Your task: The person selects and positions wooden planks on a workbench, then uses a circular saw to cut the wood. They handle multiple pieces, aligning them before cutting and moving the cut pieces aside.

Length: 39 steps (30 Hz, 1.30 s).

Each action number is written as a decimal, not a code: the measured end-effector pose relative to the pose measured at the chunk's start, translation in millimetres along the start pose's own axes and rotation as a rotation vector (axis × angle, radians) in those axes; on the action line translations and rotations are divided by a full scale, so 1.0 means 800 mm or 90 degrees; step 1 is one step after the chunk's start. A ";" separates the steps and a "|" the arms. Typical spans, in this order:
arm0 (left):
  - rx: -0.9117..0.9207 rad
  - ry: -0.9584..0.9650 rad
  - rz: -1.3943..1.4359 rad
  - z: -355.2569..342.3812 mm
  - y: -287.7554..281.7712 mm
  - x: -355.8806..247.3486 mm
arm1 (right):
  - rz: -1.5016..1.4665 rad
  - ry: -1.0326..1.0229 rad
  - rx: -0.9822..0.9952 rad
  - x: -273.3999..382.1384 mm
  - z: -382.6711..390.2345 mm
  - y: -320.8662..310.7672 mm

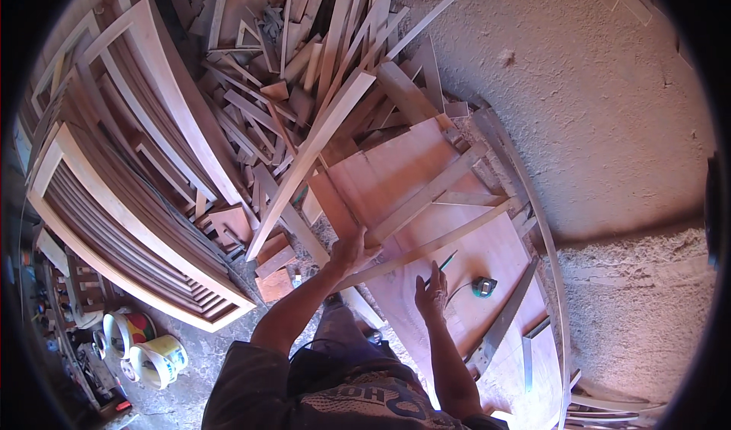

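My left hand point(352, 253) is closed around the near end of a long wooden strip point(426, 198), which lies slantwise over a wide wooden panel point(483, 236). A second strip point(449, 239) crosses the panel just nearer to me, passing close below that hand. My right hand point(432, 294) is raised over the panel with a slim teal pencil point(448, 262) between its fingers, the tip pointing up and away. Right of this hand rests a green and black tape measure point(483, 287). Farther right lie a handsaw point(504, 316) and a try square point(528, 358).
Louvered wooden frames point(145, 232) lean in a stack at the left. A large heap of offcuts point(304, 64) fills the far side. Two buckets point(158, 361) stand on the floor at the lower left. A rough plastered wall point(601, 118) rises at the right.
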<state>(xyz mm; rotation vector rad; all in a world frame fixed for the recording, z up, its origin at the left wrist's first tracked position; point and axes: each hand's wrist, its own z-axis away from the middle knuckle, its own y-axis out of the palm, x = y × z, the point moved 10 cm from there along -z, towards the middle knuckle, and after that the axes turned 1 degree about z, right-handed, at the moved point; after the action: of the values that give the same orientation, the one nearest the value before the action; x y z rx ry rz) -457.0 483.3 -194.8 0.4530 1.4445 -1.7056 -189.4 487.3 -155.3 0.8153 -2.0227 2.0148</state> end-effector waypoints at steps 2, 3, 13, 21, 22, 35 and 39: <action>-0.015 0.009 -0.021 0.000 -0.004 -0.005 | -0.003 0.001 0.001 -0.003 -0.001 -0.001; -0.025 0.028 -0.034 0.000 -0.002 -0.005 | -0.004 0.015 0.017 -0.003 -0.002 0.001; -0.203 0.146 -0.104 0.017 -0.035 -0.032 | 0.042 -0.016 0.057 0.006 0.002 0.011; -0.289 0.161 -0.060 0.063 -0.051 -0.016 | -0.015 -0.037 0.107 0.003 -0.017 -0.023; -0.315 0.184 -0.056 0.074 -0.057 -0.012 | 0.035 -0.056 0.070 0.001 -0.016 -0.038; -0.114 0.075 -0.049 0.107 -0.018 0.047 | 0.185 0.266 -0.177 -0.190 0.057 -0.185; -0.052 0.066 -0.139 0.079 0.008 0.065 | 0.171 0.223 -0.203 -0.193 0.076 -0.179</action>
<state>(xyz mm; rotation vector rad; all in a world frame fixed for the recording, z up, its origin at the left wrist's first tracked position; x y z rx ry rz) -467.8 405.5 -218.9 0.3541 1.6837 -1.8080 25.0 477.4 -110.4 0.1228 -2.2411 1.7284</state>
